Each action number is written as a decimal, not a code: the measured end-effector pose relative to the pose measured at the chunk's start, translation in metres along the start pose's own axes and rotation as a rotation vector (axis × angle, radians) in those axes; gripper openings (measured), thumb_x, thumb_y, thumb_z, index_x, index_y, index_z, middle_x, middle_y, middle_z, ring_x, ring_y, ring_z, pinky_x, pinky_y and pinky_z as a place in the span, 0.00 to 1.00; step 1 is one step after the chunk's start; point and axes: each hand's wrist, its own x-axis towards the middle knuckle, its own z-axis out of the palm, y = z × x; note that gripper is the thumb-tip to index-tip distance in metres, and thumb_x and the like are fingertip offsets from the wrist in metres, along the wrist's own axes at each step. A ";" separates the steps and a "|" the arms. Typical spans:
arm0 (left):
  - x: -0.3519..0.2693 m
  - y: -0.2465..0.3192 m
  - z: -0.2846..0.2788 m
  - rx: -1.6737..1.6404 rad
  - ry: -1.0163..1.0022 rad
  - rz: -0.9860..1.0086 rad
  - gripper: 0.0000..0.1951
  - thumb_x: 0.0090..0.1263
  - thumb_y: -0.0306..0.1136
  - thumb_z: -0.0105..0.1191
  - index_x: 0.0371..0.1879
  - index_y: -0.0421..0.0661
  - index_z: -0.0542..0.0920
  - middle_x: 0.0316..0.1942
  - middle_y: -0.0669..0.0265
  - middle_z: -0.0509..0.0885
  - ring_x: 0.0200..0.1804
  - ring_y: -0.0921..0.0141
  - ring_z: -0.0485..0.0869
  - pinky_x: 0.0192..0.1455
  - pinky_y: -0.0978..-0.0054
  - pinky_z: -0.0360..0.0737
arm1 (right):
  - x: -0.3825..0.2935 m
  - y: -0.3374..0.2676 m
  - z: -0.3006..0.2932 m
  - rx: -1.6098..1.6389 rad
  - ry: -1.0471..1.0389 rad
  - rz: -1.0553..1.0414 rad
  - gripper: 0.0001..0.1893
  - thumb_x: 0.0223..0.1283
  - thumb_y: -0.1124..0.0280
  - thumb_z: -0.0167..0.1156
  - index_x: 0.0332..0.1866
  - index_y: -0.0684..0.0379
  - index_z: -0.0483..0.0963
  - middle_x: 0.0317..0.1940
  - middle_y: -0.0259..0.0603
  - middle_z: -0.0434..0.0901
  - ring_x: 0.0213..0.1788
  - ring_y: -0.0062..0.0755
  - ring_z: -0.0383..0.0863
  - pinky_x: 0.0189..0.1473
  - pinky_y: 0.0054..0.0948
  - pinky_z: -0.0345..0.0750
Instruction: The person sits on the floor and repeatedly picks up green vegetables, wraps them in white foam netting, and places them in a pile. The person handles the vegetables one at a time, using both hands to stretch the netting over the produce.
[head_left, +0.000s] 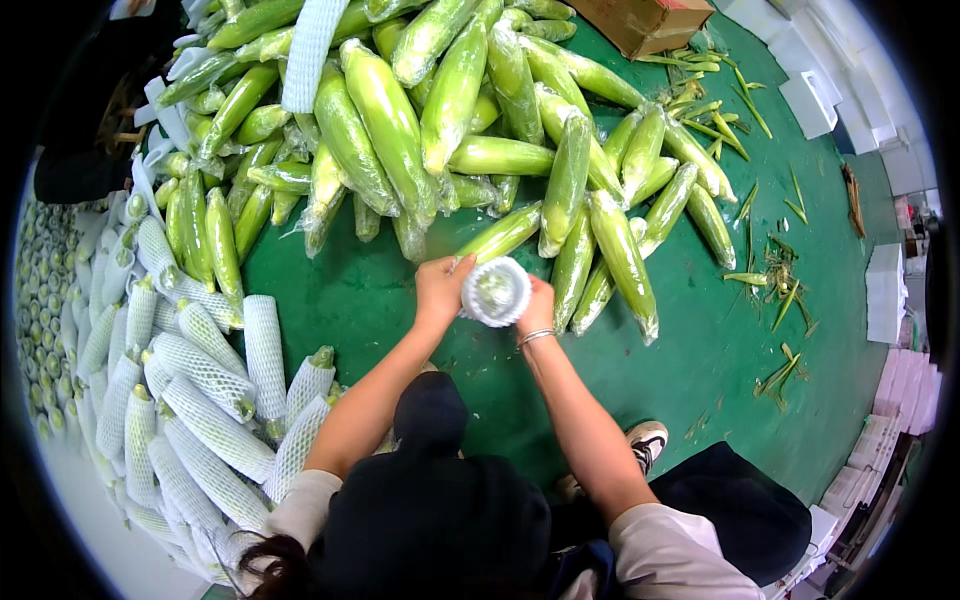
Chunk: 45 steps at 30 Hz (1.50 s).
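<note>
Held upright between both hands is a white foam net sleeve (516, 309), seen end-on, with a film-wrapped green ear, apparently corn in its husk (493, 291), inside. My left hand (441, 294) grips the sleeve's left side. On the right side, my right hand (537, 306) holds it, partly hidden behind the rim. Just beyond my left hand lies another film-wrapped ear (501, 234); whether the fingers touch it, I cannot tell. A large heap of wrapped ears (382, 127) lies ahead, with a loose foam sleeve (311, 56) on top.
Many sleeved ears (217, 427) are piled at my left. Husk scraps (780, 277) litter the green floor (720, 360) at right. A cardboard box (645, 26) stands at the back; white foam boxes (808, 105) line the right edge. A dark-clothed person (82, 172) is at far left.
</note>
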 end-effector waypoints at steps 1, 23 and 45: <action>0.003 0.005 0.001 0.234 0.047 0.080 0.17 0.67 0.38 0.57 0.21 0.37 0.81 0.11 0.65 0.74 0.19 0.78 0.70 0.21 0.72 0.68 | 0.007 0.014 -0.003 0.081 0.018 0.012 0.09 0.54 0.72 0.61 0.33 0.69 0.80 0.24 0.38 0.81 0.26 0.22 0.76 0.30 0.23 0.73; -0.258 0.069 -0.267 0.493 -0.560 -0.377 0.44 0.58 0.27 0.60 0.73 0.54 0.51 0.70 0.50 0.58 0.68 0.57 0.64 0.69 0.68 0.61 | 0.040 -0.329 0.327 -1.045 -0.085 -1.026 0.38 0.49 0.54 0.68 0.57 0.72 0.60 0.44 0.58 0.77 0.44 0.53 0.80 0.44 0.43 0.77; 0.034 -0.028 0.019 0.248 -0.058 0.230 0.13 0.67 0.36 0.58 0.35 0.40 0.72 0.24 0.60 0.75 0.27 0.70 0.75 0.29 0.69 0.72 | 0.003 0.027 -0.010 0.388 -0.166 0.101 0.15 0.66 0.62 0.58 0.41 0.65 0.71 0.38 0.44 0.80 0.39 0.30 0.79 0.44 0.29 0.76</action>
